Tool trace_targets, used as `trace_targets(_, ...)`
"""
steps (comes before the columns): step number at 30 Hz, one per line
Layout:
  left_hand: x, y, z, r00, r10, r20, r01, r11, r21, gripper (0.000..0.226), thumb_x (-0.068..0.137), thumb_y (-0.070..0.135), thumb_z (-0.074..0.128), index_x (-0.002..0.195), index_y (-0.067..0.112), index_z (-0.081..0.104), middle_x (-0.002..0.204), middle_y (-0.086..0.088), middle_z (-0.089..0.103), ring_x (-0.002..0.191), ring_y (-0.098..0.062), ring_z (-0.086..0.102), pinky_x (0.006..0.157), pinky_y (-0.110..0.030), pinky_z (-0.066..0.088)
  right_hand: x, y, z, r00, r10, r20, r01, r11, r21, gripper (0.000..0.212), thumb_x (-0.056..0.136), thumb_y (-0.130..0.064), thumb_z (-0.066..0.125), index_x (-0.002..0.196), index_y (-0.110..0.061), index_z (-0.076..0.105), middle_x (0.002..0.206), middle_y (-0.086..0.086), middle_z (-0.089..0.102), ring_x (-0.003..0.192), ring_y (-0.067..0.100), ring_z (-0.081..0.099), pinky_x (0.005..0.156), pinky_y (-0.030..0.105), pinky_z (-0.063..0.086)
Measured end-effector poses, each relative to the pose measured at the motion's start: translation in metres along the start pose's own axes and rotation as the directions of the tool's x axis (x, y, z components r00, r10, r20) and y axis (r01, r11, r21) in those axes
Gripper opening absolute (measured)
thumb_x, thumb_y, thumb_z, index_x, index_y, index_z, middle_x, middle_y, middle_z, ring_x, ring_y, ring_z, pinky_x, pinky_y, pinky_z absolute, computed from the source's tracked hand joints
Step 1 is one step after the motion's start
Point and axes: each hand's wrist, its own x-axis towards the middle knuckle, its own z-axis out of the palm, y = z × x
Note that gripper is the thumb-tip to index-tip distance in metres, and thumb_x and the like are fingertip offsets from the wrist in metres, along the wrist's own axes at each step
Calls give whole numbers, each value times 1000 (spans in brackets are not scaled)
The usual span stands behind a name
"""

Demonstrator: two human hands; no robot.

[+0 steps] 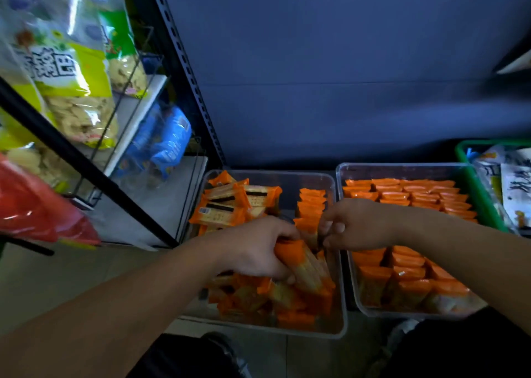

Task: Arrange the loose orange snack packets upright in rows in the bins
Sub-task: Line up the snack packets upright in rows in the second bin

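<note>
Head view looks down on a clear plastic left bin (339, 324) on the floor, and every place below is told from it. Far to its left a black metal shelf rack (184, 70) carries large clear bags of pale crackers (77, 98), blue snack packs (169, 144) lower down, and a red plastic bag (37, 208) at the picture's edge. Inside the bin, loose orange snack packets (230, 205) lie flat in a jumble at its far left corner, and more are heaped at its near end. Over its middle the left hand (253, 251) has its fingers curled tight around a bundle of orange packets (301, 262), covering those beneath. A short upright row of packets (311, 202) stands along the bin's far right side. Just right of that, the right hand (356, 225) hovers with fingers bent inward, pinched near the row; whether it grips a packet cannot be told. Touching the bin's right side is a second clear plastic bin (343, 173) full of upright orange rows (408, 193), the right forearm crossing over it. Further right stands a green plastic basket (462, 150) of white packets (514, 193).
</note>
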Motion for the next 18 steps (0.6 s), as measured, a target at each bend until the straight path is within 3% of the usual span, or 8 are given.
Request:
trace_targets(2, -12, -9, -13, 988, -76, -136, 56, 988, -145, 37, 75, 20, 93, 105, 25, 73, 100, 7, 75, 93, -8, 72, 86, -37, 61, 4, -4, 1, 999, 16, -33, -8, 973, 231, 21, 84, -31, 77, 105, -30, 73, 96, -2, 75, 93, 22, 73, 85, 42, 61)
trace_targets(4, -23, -16, -21, 954, -155, -256, 72, 949, -306, 33, 75, 18, 94, 102, 23, 75, 96, 3, 78, 91, -11, 75, 89, -42, 62, 4, -14, 0, 999, 10, -33, 9, 850, 526, 32, 86, -21, 81, 115, -31, 72, 111, -4, 76, 98, 18, 74, 79, 35, 62)
trace_targets(6, -31, -19, -23, 921, -193, -339, 34, 907, -421, 33, 74, 17, 95, 101, 20, 77, 97, 2, 79, 93, -16, 76, 91, -47, 62, 2, -24, -2, 998, -37, -41, 55, 733, 678, 38, 89, -23, 83, 123, -33, 71, 119, -11, 74, 108, 9, 72, 89, 30, 59)
trace_targets(8, -36, -16, -22, 906, -215, -365, -5, 855, -518, 38, 74, 15, 94, 107, 19, 76, 100, -1, 80, 96, -20, 77, 93, -50, 61, -1, -35, -3, 992, -75, -99, 123, 728, 675, 36, 89, -30, 82, 123, -38, 71, 119, -16, 74, 110, 2, 69, 95, 28, 57)
trace_targets(12, -33, -10, -21, 892, -231, -388, -38, 817, -576, 46, 76, 13, 93, 117, 23, 72, 104, 0, 80, 98, -18, 77, 94, -48, 61, -4, -44, -4, 973, 8, -232, 155, 723, 673, 24, 93, -28, 77, 115, -35, 73, 108, -14, 77, 98, 2, 73, 83, 25, 62)
trace_targets(15, -24, -15, -24, 844, -288, -451, 5, 847, -532, 56, 79, 15, 91, 127, 25, 66, 108, 2, 76, 102, -16, 74, 95, -43, 61, -4, -38, -10, 961, 150, -232, 64, 696, 715, 21, 94, -34, 75, 114, -27, 73, 101, -5, 79, 88, 11, 77, 73, 28, 63)
trace_targets(18, -14, -29, -32, 795, -314, -519, 127, 922, -365, 58, 84, 22, 87, 136, 21, 62, 101, 6, 72, 97, -10, 70, 88, -31, 58, 0, -28, -15, 923, 313, -225, -68, 707, 704, 29, 91, -43, 77, 113, -24, 70, 97, -1, 79, 76, 18, 78, 70, 34, 65)
